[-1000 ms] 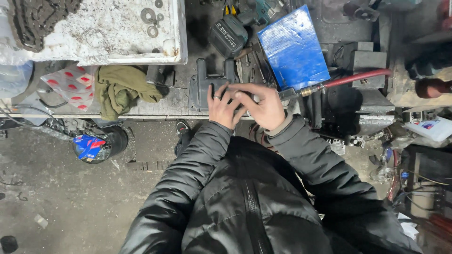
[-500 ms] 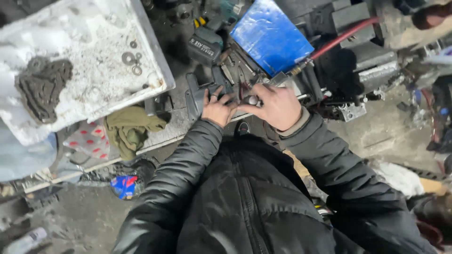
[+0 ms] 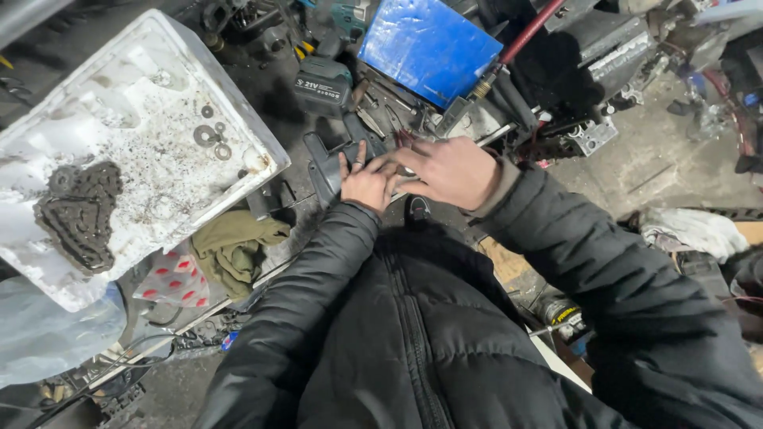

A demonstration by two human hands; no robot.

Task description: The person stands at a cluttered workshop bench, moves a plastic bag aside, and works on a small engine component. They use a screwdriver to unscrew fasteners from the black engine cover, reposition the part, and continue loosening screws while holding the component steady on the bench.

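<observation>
- dark grey metal part (image 3: 327, 168), chunky and grimy, sits on the cluttered surface (image 3: 278, 71)
- left hand (image 3: 367, 184) lies flat on it, fingers spread
- right hand (image 3: 449, 171) overlaps beside, grip on anything? can't tell

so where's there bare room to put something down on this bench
The white foam tray has bare floor between the chain and the washers. Around both hands, left and right, tools crowd the bench up to the blue sheet.

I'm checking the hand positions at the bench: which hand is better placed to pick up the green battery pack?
Probably the left. The left hand lies on the dark metal part, just below the green battery pack. The right hand sits further right, fingers reaching across toward the left hand.
</observation>
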